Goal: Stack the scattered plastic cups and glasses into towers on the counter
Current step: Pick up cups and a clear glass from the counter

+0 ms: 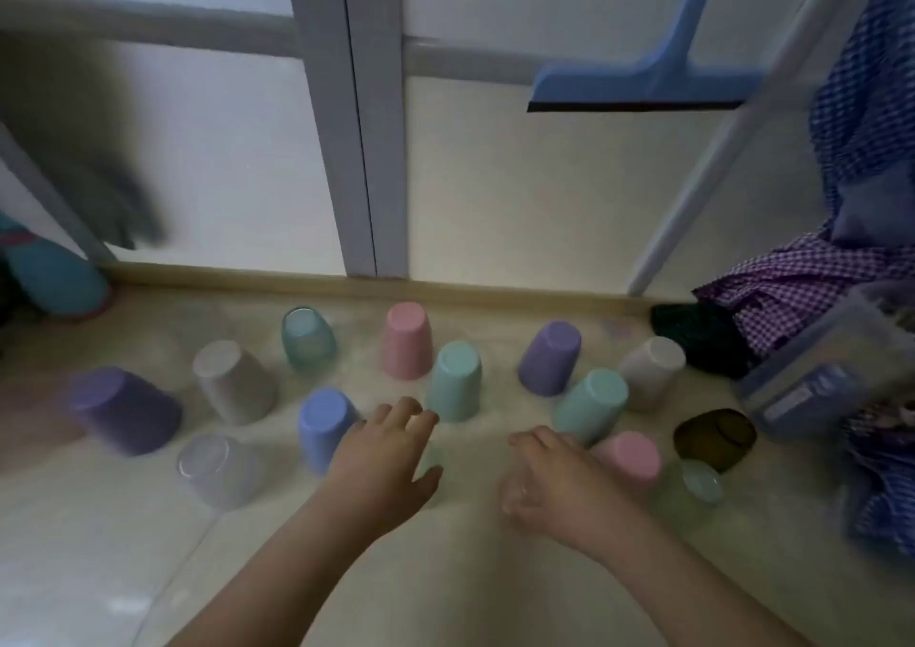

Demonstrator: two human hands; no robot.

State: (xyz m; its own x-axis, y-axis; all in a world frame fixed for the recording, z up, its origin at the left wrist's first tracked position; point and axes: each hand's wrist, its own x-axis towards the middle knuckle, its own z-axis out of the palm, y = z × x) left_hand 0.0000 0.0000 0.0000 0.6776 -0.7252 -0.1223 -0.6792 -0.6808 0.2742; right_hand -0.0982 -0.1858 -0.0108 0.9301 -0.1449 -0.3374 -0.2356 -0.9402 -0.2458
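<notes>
Several plastic cups stand upside down on the pale counter (470,572), all blurred. A blue cup (324,423) sits just left of my left hand (383,468), a mint cup (455,381) just beyond its fingertips. My left hand is empty, fingers spread. My right hand (549,483) hovers with loosely curled fingers and holds nothing; a mint cup (591,406) and a pink cup (629,458) stand beside it. Further off are a pink cup (407,339), purple cups (550,357) (124,409), beige cups (232,381) (651,371), a teal glass (308,337), a clear glass (213,468), a dark glass (715,438) and a pale green glass (693,490).
A window frame (366,151) rises behind the counter's back edge. A blue squeegee (638,82) hangs at upper right. Checked cloths (817,290) and a clear plastic box (812,379) crowd the right side. A teal object (54,275) stands at far left.
</notes>
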